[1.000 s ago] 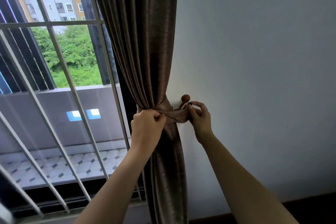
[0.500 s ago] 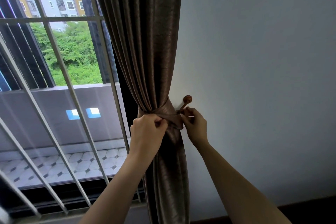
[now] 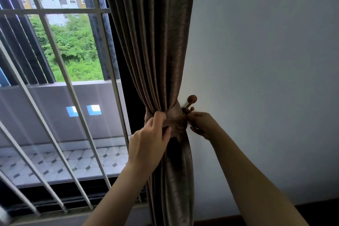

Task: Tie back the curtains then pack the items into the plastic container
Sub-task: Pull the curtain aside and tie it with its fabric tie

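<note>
A brown curtain (image 3: pixel 157 46) hangs gathered beside the wall, cinched at its waist by a matching fabric tie-back band (image 3: pixel 174 115). My left hand (image 3: pixel 150 143) grips the band and the gathered folds from the left, thumb and fingers around the cloth. My right hand (image 3: pixel 202 124) pinches the band's end just below the wooden wall hook (image 3: pixel 190 102), which sticks out of the wall to the right of the curtain. The band's loop end is hidden by my right fingers. No plastic container is in view.
A window with white metal bars (image 3: pixel 60 71) fills the left side, a tiled balcony floor (image 3: pixel 64 161) beyond it. A plain white wall (image 3: pixel 266 60) takes up the right. A dark skirting board (image 3: pixel 311 211) runs along the bottom right.
The band has been drawn tighter round the curtain. My right hand moved from beside the hook's knob to just below the hook. My left hand loosened from a fist to a finger grip.
</note>
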`<state>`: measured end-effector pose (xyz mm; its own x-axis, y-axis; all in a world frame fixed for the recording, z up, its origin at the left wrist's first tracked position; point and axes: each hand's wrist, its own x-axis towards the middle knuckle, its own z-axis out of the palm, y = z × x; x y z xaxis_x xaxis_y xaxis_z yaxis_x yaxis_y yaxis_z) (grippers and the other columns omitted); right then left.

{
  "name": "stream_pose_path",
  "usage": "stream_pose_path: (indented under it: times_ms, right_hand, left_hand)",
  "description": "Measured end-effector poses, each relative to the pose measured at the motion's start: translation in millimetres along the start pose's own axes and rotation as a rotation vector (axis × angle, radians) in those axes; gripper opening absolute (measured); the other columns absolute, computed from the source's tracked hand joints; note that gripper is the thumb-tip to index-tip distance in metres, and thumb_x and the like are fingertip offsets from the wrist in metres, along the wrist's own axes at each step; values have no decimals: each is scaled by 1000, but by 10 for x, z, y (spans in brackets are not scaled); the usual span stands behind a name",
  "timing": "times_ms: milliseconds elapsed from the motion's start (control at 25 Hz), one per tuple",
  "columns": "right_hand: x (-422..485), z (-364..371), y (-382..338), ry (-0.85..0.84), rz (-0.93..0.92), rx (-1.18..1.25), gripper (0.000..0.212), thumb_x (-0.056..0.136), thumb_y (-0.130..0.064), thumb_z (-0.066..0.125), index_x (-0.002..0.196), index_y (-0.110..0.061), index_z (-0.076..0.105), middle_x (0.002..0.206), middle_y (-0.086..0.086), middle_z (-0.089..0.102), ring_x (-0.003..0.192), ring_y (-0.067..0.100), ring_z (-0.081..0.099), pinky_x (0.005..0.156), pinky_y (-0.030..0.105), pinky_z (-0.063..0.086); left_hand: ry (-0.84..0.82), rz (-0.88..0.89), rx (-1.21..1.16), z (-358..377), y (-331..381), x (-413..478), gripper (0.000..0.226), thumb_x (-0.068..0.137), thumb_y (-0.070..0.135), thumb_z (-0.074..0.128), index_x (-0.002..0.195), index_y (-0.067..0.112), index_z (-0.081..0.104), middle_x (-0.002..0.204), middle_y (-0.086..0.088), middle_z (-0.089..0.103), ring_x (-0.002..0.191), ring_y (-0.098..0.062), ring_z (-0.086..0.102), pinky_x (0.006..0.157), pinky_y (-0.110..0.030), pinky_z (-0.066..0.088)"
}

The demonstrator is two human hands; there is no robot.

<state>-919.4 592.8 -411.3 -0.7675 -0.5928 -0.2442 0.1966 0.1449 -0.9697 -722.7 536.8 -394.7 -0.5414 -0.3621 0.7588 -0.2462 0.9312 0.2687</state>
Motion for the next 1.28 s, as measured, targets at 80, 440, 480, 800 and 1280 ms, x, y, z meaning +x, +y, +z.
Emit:
stream_pose_path:
  times_ms: [80, 440, 480, 800, 1280]
  right_hand:
    - [-4, -6, -5, 16, -18, -49, 13, 89, -17, 61, 79, -8, 65, 79, 8, 57, 69, 12, 52, 60, 20, 49]
    - [-20, -56, -34, -113, 40, 234, 22, 79, 5, 42, 73, -8, 59, 78, 1, 55, 73, 12, 46, 61, 23, 36]
    - [-47, -42, -60, -101, 8, 197, 25, 81, 5, 41, 75, -7, 62, 74, 1, 56, 71, 12, 45, 60, 22, 34]
    - [-473, -295, -480, 219, -789, -752, 24, 83, -17, 56, 103, -22, 68, 98, -5, 64, 85, 7, 60, 77, 23, 51]
    - [-828, 32, -701, -187, -1266, -1438, 38, 90, -37, 57, 119, -13, 57, 124, 3, 53, 91, 23, 63, 71, 26, 44]
  left_hand:
    - [-12, 109, 67, -25, -52, 1, 35, 80, 22, 72, 110, 17, 54, 68, 3, 66, 42, -13, 58, 39, -25, 51]
    - [-11, 251, 121, -34, -116, 14, 29, 85, 17, 66, 114, 16, 59, 59, 6, 63, 36, -8, 51, 34, -22, 46]
    - [-13, 233, 96, -37, -108, 15, 26, 86, 19, 63, 111, 17, 56, 61, 7, 62, 37, -7, 50, 34, -23, 47]
    - [-62, 142, -292, -62, -547, 81, 31, 86, 33, 57, 111, 16, 56, 118, -2, 50, 90, -13, 61, 70, -28, 57]
    - [-158, 306, -274, -289, -868, 479, 9, 87, 10, 60, 90, 4, 66, 93, 0, 58, 80, 7, 54, 74, -5, 39]
